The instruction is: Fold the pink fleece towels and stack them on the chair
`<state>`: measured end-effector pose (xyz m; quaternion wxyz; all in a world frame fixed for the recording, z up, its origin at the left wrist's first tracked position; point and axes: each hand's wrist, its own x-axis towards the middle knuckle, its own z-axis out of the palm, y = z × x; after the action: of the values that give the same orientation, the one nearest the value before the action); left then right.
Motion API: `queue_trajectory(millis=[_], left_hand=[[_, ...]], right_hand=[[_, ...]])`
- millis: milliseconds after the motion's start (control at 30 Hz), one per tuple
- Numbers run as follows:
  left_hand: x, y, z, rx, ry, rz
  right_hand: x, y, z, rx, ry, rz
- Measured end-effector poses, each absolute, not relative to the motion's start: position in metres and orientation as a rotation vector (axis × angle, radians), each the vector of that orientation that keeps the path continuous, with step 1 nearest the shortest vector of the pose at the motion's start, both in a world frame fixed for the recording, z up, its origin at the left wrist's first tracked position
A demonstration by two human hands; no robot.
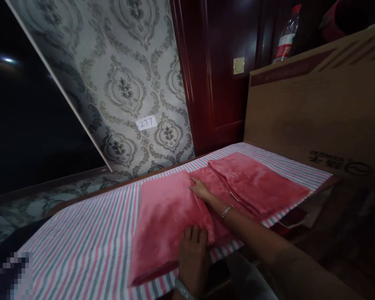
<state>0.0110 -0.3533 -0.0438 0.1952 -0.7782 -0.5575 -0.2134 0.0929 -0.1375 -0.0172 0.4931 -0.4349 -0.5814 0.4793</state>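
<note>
A pink-red plush cloth [168, 212] lies on a striped sheet, its left and right sides folded inward over a lower middle strip. My right hand [200, 190], with a thin bangle at the wrist, reaches across to the far end of the left panel's inner edge and has its fingers closed on it. At the near end of that same panel, my left hand [193, 246] grips the fabric with curled fingers; its thumb is hidden. A small white tag [235, 197] shows by the inner edge of the right panel.
Pink, grey and white stripes cover the table [90, 233]. A large cardboard box [299, 108] stands at the right, with a red-capped bottle [285, 41] on top. Behind are patterned wallpaper, a paper marked 277 [146, 122] and a dark red door [224, 96]. A dark screen [34, 116] fills the left.
</note>
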Motion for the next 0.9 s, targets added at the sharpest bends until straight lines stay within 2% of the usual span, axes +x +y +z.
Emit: queue_trajectory(millis=[233,433,533,633,767,900], left_hand=[[0.017,-0.349,-0.039,-2.110,-1.492,-0.738],[0.041,-0.347,-0.043,-2.291,-1.584,-0.600],[0.018,-0.357,-0.029,-2.423,-1.660,-0.873],[-0.043,-0.355,-0.003,-2.281,-1.776,-1.155],[-0.128,-0.340,0.015,-1.909,-2.170,-1.277],[-0.152,-0.334,0.007,-1.800,-2.749,-1.451]], right_hand=[[0.092,-0.122,-0.009,-0.994,-1.373,1.142],[0.116,-0.124,-0.010,-1.023,-1.374,1.204],[0.127,-0.136,-0.018,-1.029,-1.370,1.281],[0.136,-0.155,-0.025,-0.942,-1.429,1.316],[0.152,-0.185,-0.039,-0.887,-1.565,1.269],[0.162,-0.202,-0.044,-0.887,-1.559,1.307]])
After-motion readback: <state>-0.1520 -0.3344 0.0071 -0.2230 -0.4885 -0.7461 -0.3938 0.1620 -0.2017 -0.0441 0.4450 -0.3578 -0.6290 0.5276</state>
